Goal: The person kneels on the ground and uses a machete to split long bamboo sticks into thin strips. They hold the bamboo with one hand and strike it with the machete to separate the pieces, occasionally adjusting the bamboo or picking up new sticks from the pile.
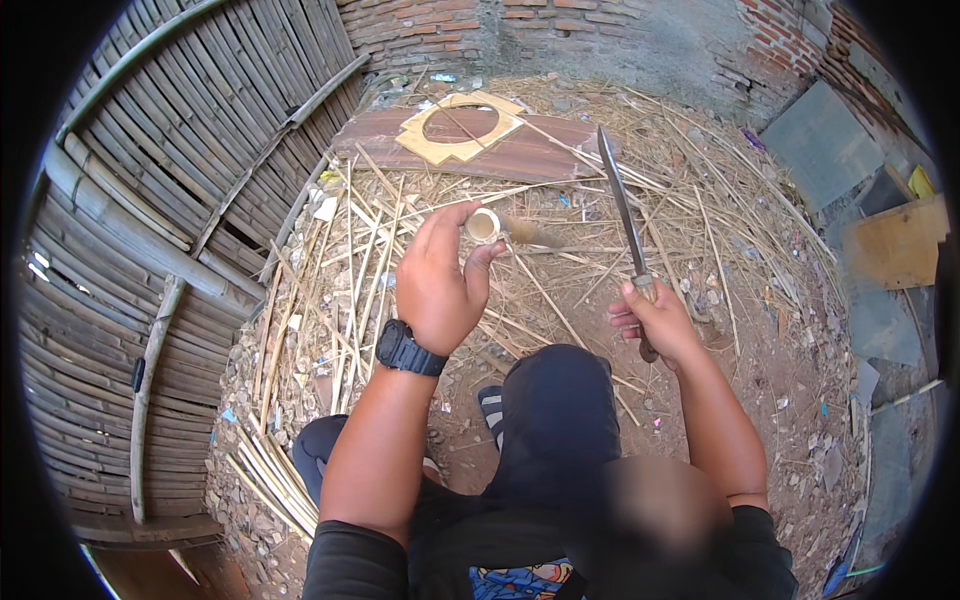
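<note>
Stony brown ground [790, 400] between a grey bamboo-slat wall [225, 120] and a worn red-brick wall [590, 35]

Thin straw-coloured bamboo strips [372, 270] lie scattered on the near side of a flat, dark reddish-brown board [368, 137]. Resting on that board is a yellow wooden panel with a round cut-out [428, 150], perhaps put there to keep it off the dirt.

Nearer the person than the board, a short, hollow, pale bamboo tube [514, 233] sits in the left hand [440, 265]. Fingers curve over its near end and the thumb presses from below, a half-open C around the rim; the opening faces back, probably so the cut end can be seen.

Below the board's right end, the right hand [655, 315] wraps the handle of a long, dark steel knife [622, 205], fingers curled rather loosely. Its blade points up toward the board, apart from the tube, which likely keeps the edge away from the other hand.
</note>
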`<action>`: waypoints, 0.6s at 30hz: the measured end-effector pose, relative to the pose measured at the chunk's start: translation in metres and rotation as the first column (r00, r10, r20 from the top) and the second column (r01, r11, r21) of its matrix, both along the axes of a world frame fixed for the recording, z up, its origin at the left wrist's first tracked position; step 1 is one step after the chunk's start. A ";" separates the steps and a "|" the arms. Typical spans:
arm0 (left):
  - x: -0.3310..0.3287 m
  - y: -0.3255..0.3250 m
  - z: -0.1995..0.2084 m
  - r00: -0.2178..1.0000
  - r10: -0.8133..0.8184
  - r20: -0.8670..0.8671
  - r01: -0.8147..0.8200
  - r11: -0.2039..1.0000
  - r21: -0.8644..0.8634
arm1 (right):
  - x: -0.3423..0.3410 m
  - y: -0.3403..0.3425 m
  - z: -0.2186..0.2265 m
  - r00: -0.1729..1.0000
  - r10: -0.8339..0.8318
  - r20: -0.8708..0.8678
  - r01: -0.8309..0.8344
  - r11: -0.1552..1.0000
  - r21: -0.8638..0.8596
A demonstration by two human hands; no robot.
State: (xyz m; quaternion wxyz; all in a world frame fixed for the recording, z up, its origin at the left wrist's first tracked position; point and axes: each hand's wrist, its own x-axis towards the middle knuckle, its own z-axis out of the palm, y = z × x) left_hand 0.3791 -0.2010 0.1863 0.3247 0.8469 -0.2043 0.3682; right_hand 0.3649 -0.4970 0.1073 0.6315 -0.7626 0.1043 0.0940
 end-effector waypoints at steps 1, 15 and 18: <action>0.001 0.011 0.011 0.999 0.036 -0.001 -0.036 0.999 0.000 | -0.003 -0.002 0.003 1.000 0.001 0.004 -0.001 1.000 -0.018; 0.005 0.152 0.113 0.978 0.192 -0.078 -0.198 0.977 -0.077 | -0.022 -0.015 -0.014 0.987 -0.043 0.155 0.095 0.934 -0.345; 0.003 0.179 0.112 0.945 0.316 -0.090 -0.320 0.947 -0.036 | -0.023 -0.003 -0.011 0.985 -0.014 0.171 0.077 0.925 -0.371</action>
